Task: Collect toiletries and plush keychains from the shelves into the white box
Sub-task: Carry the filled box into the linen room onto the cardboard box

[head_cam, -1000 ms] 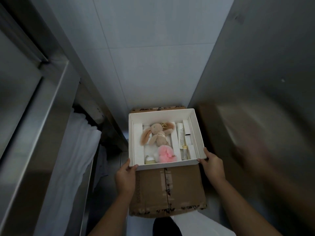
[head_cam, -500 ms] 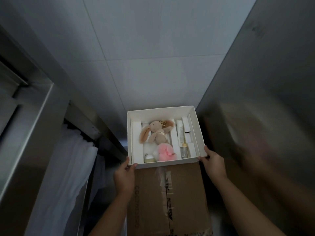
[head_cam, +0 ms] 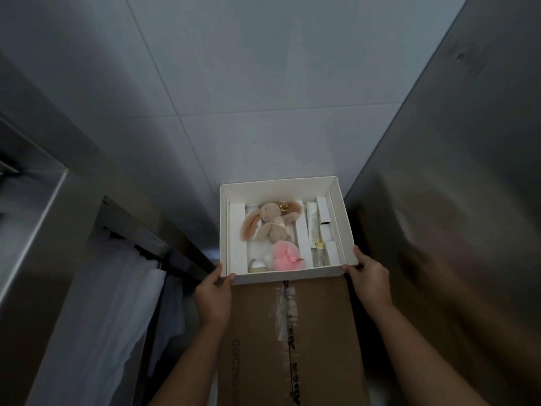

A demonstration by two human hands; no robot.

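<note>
White box, lid off, held at its two near corners, far end toward the tiled wall, near edge over the taped cardboard carton. Whether the base rests on the carton or hangs just above it: cannot tell from this angle.

Inside, in the middle bay: tan plush bunny keychain lying on its back, gold ring by its head; pink fluffy keychain just below, touching its feet. Small pale jar at the near-left of that bay. Right-hand slots: slim tube, narrow white carton, small clear bottle. Labels too small to read.

Left hand closed on the near-left corner, thumb over the rim, fingers under. Right hand closed on the near-right corner, same grip.

Step in hand, by judgement: carrying or setting down a box that looks mostly filled. Notes for doing it well:
- Keep level; loose plush sits high in its bay and could tip out on a tilt.
- Grip is at one end only, so the far end is unsupported; better to slide palms further under the base.
- Narrow gap here, steel panel on the right, metal frame and hanging white cloth on the left; move straight, no swing.
- If setting down, land the far edge first, then lower the near edge.
</note>
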